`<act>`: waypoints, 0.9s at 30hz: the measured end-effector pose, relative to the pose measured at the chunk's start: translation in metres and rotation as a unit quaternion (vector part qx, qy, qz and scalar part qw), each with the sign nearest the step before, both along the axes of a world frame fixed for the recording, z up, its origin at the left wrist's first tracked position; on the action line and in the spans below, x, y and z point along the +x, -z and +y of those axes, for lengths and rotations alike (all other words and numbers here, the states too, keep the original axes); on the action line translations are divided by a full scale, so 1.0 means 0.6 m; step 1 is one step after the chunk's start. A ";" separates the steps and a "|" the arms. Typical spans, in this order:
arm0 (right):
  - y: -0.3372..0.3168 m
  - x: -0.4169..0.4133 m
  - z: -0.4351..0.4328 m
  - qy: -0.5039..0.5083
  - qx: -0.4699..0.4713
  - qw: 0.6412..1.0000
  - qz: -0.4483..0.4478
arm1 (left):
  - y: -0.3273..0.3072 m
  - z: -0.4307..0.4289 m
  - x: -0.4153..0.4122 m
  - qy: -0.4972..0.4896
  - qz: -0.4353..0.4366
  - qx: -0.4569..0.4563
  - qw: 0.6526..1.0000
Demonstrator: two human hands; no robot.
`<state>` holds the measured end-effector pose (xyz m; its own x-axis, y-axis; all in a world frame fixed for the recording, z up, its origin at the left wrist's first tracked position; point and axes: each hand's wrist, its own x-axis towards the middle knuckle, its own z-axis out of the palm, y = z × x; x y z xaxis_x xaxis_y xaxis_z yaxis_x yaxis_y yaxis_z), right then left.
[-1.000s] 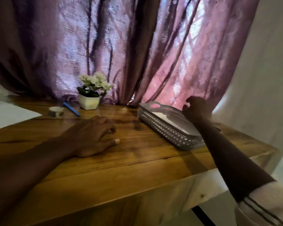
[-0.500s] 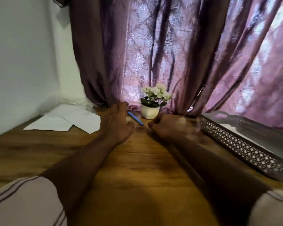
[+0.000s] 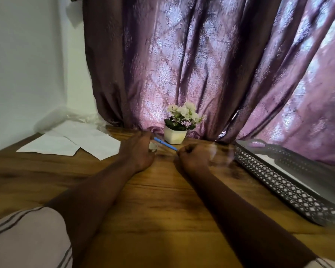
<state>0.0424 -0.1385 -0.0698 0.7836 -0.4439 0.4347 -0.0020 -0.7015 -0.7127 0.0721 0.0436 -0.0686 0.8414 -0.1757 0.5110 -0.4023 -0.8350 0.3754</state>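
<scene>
- The left hand [image 3: 137, 153] lies with fingers outstretched, touching the tape roll [image 3: 153, 147].
- The right hand [image 3: 193, 158], fingers curled, meets the blue pen [image 3: 165, 144] at its near end; whether it grips is unclear.

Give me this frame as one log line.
left hand: on tape roll, grip unclear | right hand: curled at blue pen near end, grip unclear | flower pot: behind pen, untouched

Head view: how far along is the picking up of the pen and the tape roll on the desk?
Done: nothing is lifted; the blue pen and the tape roll both lie on the wooden table. In hand: the right hand, fingers curled, seems to pinch the pen's near end; the left hand rests against the roll, fingers straight. Left: probably gripping the roll and lifting both.
</scene>
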 end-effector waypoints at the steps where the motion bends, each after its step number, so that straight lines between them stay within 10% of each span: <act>1: -0.003 -0.027 -0.017 0.001 0.027 1.000 -0.006 | -0.002 -0.002 -0.006 0.019 -0.005 -0.004 1.000; 11: -0.009 -0.334 -0.265 0.158 -0.104 0.979 -0.072 | -0.005 -0.085 -0.098 0.125 -0.103 0.027 0.986; 27: 0.018 -0.390 -0.263 0.195 -0.123 0.972 0.048 | -0.015 -0.288 -0.286 0.222 -0.048 -0.129 0.965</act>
<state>-0.1914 -0.2965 -0.0805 0.6192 -0.6072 0.4980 -0.3606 -0.7832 -0.5066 -0.0993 -0.1294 -0.0597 0.6581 -0.3655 0.6582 -0.7431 -0.4557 0.4900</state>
